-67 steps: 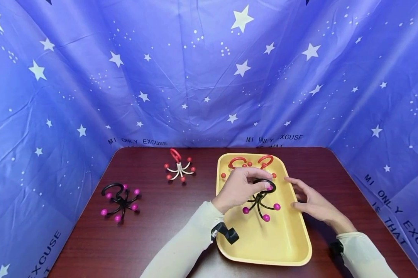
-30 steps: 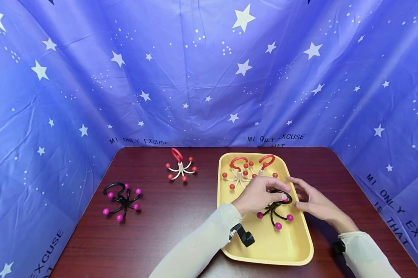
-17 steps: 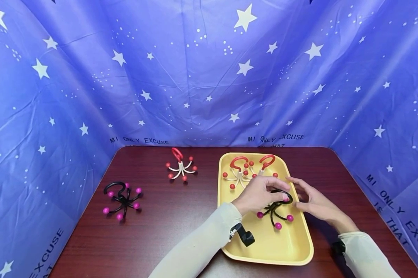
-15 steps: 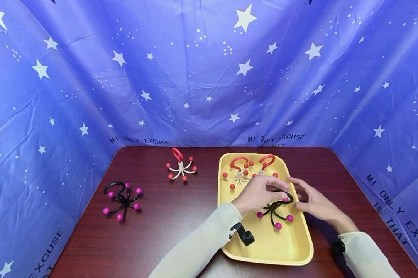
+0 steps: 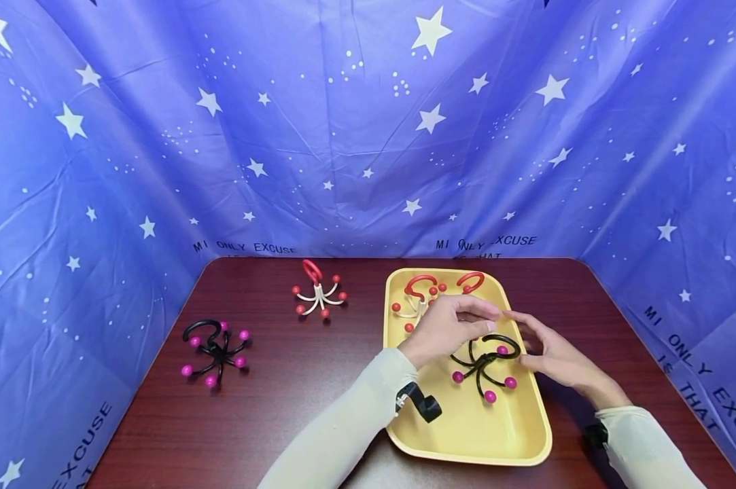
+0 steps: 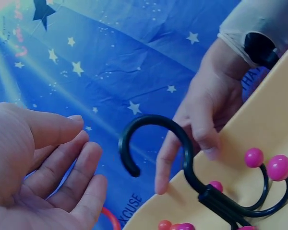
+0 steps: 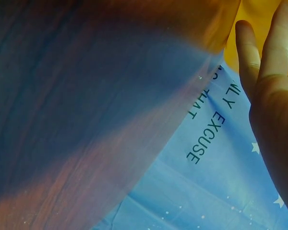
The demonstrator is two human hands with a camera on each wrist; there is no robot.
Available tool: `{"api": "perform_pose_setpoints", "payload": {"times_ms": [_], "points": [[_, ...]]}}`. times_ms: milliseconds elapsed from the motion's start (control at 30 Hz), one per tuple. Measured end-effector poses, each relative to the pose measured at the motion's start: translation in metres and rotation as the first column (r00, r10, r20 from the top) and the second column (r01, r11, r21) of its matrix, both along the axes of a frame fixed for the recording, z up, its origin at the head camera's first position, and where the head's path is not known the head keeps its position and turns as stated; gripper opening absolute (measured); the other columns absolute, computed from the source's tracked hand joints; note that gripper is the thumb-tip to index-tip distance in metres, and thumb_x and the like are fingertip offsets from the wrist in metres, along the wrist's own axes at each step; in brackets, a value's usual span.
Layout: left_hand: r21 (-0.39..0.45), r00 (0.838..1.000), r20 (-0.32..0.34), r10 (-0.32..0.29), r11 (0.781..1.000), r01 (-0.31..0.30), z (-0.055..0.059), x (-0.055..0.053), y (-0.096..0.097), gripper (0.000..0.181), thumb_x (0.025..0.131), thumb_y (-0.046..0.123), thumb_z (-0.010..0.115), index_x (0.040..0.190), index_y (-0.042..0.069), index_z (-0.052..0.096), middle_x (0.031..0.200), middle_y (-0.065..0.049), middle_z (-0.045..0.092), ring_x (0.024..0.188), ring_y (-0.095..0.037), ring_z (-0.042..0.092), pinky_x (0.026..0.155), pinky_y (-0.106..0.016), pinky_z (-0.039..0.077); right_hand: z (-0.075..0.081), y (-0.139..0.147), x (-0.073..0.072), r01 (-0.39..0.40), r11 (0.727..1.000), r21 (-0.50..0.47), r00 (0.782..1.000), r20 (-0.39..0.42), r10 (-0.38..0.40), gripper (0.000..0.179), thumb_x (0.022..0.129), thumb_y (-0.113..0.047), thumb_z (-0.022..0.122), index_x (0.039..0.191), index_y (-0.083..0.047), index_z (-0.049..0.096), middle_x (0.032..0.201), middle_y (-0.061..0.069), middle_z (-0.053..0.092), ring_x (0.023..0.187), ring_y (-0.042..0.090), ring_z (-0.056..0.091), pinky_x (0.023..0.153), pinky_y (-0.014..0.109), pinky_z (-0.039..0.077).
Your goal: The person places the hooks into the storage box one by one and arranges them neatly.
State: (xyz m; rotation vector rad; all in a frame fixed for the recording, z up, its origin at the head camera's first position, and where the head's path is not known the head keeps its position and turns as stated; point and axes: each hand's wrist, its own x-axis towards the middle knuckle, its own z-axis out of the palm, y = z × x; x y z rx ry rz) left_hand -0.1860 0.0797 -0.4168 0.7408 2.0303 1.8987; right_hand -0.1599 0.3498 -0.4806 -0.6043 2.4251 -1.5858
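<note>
A black claw hook (image 5: pixel 481 367) with pink ball tips stands in the yellow tray (image 5: pixel 465 438), its curved top leaning right. My left hand (image 5: pixel 446 329) is just beyond and left of this hook, fingers loosely bent and holding nothing. In the left wrist view a gap separates the left fingertips (image 6: pixel 93 151) from the hook's curved top (image 6: pixel 156 122). My right hand (image 5: pixel 554 356) rests against the tray's right side, its fingers extended along the outer wall in the right wrist view. Behind the left hand, two white claw hooks with red tops (image 5: pixel 421 282) stand partly hidden in the tray.
On the dark red wooden table (image 5: pixel 294 407), another black claw hook (image 5: pixel 217 353) with pink balls stands at the left. A white claw hook (image 5: pixel 319 293) with a red top stands toward the back. A blue star-patterned curtain (image 5: pixel 343 136) encloses the table's back and sides.
The left hand lowered the black claw hook rightward into the tray, let go of it, then drew back up and left. The right hand has stayed at the tray's side.
</note>
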Motion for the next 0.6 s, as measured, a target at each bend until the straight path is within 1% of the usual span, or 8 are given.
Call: {"api": "perform_pose_setpoints", "payload": {"times_ms": [133,200,267,367,467,533,600], "points": [[-0.004,1.0,-0.009,0.018,1.0,-0.018,0.006,-0.001,-0.007,0.02,0.096,0.014,0.08,0.116,0.014,0.08,0.102,0.01,0.079,0.088,0.003,0.071,0.082,-0.019,0.06,0.001,0.0,0.0,-0.001,1.0,0.005,1.0,0.004,0.001,0.081,0.087,0.008,0.066,0.159,0.004,0.029,0.129,-0.006,0.064,0.11,0.009,0.071,0.078,0.036,0.065],[-0.002,1.0,-0.021,0.022,1.0,-0.022,0.008,-0.002,-0.012,0.02,0.096,0.016,0.08,0.116,0.015,0.08,0.105,0.008,0.08,0.089,0.002,0.071,0.084,-0.019,0.059,0.001,0.0,0.0,0.0,1.0,0.007,1.0,0.008,0.0,0.082,0.087,0.008,0.066,0.16,0.004,0.029,0.13,-0.003,0.063,0.111,0.008,0.07,0.078,0.036,0.065],[0.013,0.999,-0.029,0.021,1.0,-0.02,0.011,-0.002,-0.016,0.021,0.096,0.016,0.08,0.117,0.013,0.079,0.108,0.002,0.081,0.089,0.002,0.072,0.085,-0.019,0.059,0.001,-0.001,0.0,0.004,1.0,0.013,1.0,0.009,-0.004,0.082,0.087,0.008,0.067,0.16,0.004,0.029,0.133,0.004,0.062,0.112,0.007,0.07,0.078,0.036,0.065],[0.049,0.999,-0.035,0.009,0.999,-0.008,0.015,-0.003,-0.023,0.023,0.096,0.014,0.079,0.118,0.008,0.078,0.112,-0.005,0.081,0.091,0.0,0.073,0.084,-0.02,0.06,0.001,-0.001,0.0,0.013,1.0,0.023,1.0,0.006,-0.013,0.083,0.087,0.008,0.067,0.16,0.004,0.029,0.139,0.019,0.058,0.112,0.006,0.069,0.079,0.035,0.064],[0.069,0.999,-0.042,0.013,0.998,-0.01,0.019,-0.004,-0.031,0.023,0.096,0.012,0.078,0.119,0.008,0.078,0.114,-0.005,0.08,0.092,-0.001,0.074,0.079,-0.023,0.061,0.001,-0.001,0.0,0.019,1.0,0.024,1.0,0.013,-0.02,0.083,0.087,0.008,0.067,0.16,0.004,0.029,0.143,0.032,0.051,0.111,0.005,0.069,0.078,0.035,0.065],[0.073,0.999,-0.04,0.032,0.997,-0.029,0.021,-0.005,-0.036,0.022,0.096,0.011,0.078,0.118,0.009,0.079,0.113,-0.004,0.081,0.092,-0.002,0.074,0.078,-0.024,0.061,0.001,0.0,-0.001,0.02,1.0,0.022,0.999,0.026,-0.02,0.083,0.087,0.008,0.066,0.161,0.003,0.028,0.144,0.035,0.05,0.111,0.004,0.07,0.078,0.036,0.065],[0.077,0.998,-0.038,0.051,0.996,-0.048,0.022,-0.006,-0.041,0.021,0.096,0.011,0.079,0.117,0.009,0.079,0.113,-0.006,0.08,0.092,-0.002,0.074,0.079,-0.025,0.061,0.001,0.0,0.0,0.024,0.999,0.022,0.999,0.035,-0.025,0.084,0.086,0.009,0.066,0.161,0.003,0.028,0.144,0.035,0.049,0.11,0.004,0.07,0.078,0.037,0.065]]}}
